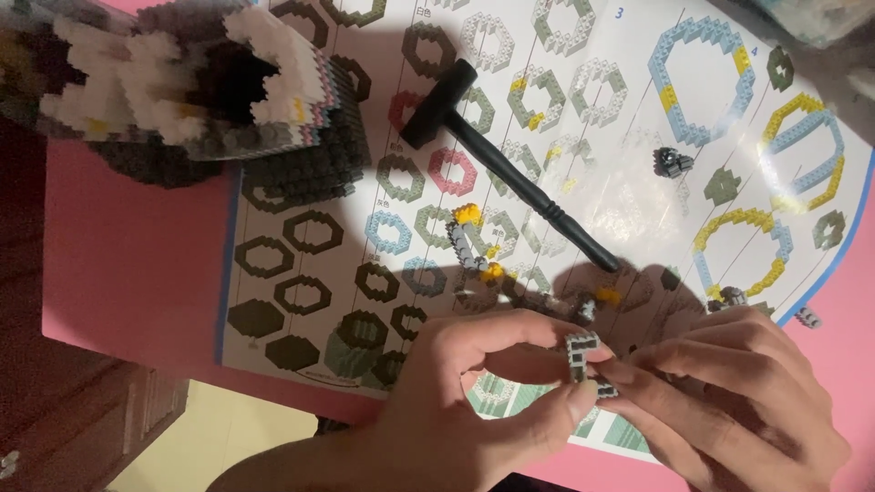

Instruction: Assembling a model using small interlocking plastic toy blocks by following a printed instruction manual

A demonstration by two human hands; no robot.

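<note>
My left hand (474, 392) and my right hand (729, 392) meet at the bottom of the head view, both pinching a small grey strip of tiny building bricks (583, 357) between thumbs and fingertips. Just above them on the instruction sheet (547, 118) lies a curved grey and yellow brick piece (471, 241). A black toy hammer (492, 150) rests diagonally across the sheet. At top left stands a large built model of tiny bricks (210, 91), in white, grey and black.
The sheet lies on a pink table (128, 264) whose left and bottom edges are near. Loose small pieces sit on the sheet: a dark grey one (673, 162), a yellow one (608, 295), grey ones (807, 317) at right.
</note>
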